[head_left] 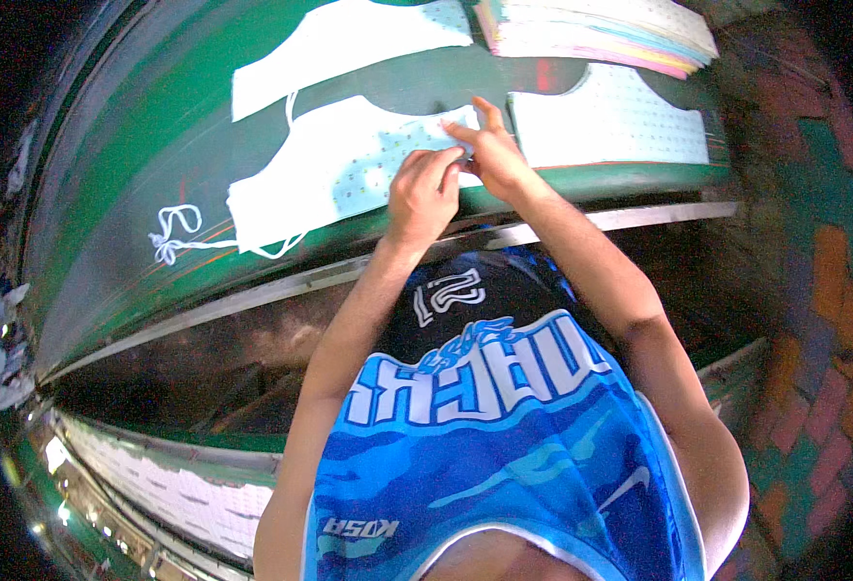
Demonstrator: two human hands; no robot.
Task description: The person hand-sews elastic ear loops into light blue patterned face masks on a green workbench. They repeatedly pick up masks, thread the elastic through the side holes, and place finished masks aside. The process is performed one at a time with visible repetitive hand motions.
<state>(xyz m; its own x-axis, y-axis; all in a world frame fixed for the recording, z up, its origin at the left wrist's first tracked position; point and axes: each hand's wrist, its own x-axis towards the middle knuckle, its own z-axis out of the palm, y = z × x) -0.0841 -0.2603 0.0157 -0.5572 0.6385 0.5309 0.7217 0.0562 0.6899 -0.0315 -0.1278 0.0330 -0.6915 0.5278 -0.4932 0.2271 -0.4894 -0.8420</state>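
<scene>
On the green table [107, 281] lies a pale blue-white cut fabric piece [300, 174] with small printed dots and a curved upper edge. My left hand [424, 194] is closed at its right end, fingertips and thumb drawn together; whatever they pinch is hidden. Beside it, touching the same end, my right hand [492, 153] has its fingers stretched out and apart, with the thumb side partly hidden. A thin white cord [176, 232] lies looped and knotted at the piece's left side, its strand running under the fabric.
A similar dotted piece [610, 126] lies to the right, and another white piece [349, 48] farther back. A layered stack of coloured cut pieces [601, 34] sits at the far right. The table's pale metal edge [252, 300] runs in front of me; brick-patterned floor [819, 320] shows at right.
</scene>
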